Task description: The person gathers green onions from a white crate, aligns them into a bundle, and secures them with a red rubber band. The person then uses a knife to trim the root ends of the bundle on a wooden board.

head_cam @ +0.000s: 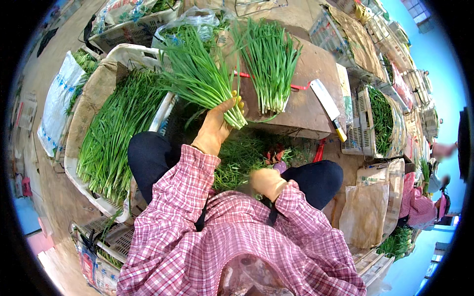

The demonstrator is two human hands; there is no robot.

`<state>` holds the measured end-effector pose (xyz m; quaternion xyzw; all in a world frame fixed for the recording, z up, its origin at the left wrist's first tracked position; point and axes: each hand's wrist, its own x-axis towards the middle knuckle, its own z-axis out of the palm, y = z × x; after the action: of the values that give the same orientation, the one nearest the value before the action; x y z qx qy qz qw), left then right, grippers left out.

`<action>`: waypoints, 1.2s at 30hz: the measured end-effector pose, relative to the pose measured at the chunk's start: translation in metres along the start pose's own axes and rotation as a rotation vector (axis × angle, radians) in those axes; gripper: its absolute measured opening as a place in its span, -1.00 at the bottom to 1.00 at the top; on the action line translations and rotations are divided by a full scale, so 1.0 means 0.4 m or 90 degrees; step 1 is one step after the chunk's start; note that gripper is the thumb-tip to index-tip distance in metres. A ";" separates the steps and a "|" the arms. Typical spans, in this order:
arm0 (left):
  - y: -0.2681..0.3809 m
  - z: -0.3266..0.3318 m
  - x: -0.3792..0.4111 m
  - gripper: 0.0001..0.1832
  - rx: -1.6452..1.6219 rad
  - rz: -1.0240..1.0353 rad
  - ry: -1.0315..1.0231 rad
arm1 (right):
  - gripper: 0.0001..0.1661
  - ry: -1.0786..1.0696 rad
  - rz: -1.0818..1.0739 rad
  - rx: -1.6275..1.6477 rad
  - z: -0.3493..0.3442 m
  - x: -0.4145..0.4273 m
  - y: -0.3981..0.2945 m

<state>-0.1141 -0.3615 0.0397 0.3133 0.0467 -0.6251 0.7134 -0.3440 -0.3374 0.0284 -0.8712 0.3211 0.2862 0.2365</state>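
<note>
My left hand [216, 124] grips a bunch of garlic chives [205, 77] near its pale cut ends, the leaves fanning up and to the left. Yellow coverings show on its fingertips. My right hand [267, 183] is motion-blurred low over my lap, by my right knee; what its fingers do cannot be made out. A second bunch of chives [272, 68] lies on a low brown block [311, 107], leaf tips away from me. Right of it is a cleaver [326, 100] with a black and yellow handle, which juts past the block's edge.
At my left stands a white plastic crate [70, 166] full of loose chives [114, 140]. Trimmed leaves [237, 159] heap between my knees. A red strap [319, 151] hangs below the block. Stacked crates [364, 118] line the right side, with a person in a checked shirt [418, 207] beyond.
</note>
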 end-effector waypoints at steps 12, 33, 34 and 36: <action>-0.043 -0.062 -0.008 -0.51 0.276 -0.007 -0.033 | -0.50 0.470 -0.018 0.487 -0.359 0.091 -0.056; -0.027 -0.060 0.240 -0.46 0.557 0.257 -0.276 | -0.36 0.314 -0.421 0.975 -0.438 0.217 0.034; -0.029 -0.046 0.212 -0.47 0.552 0.230 -0.274 | -0.36 0.340 -0.393 0.935 -0.441 0.198 0.042; 0.020 -0.048 0.139 -0.47 0.500 0.154 -0.256 | -0.38 0.364 -0.357 0.871 -0.464 0.191 0.010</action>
<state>-0.0884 -0.3993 0.0020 0.4356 -0.3701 -0.5559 0.6036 -0.2343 -0.4830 0.1122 -0.6204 0.2424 -0.2798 0.6915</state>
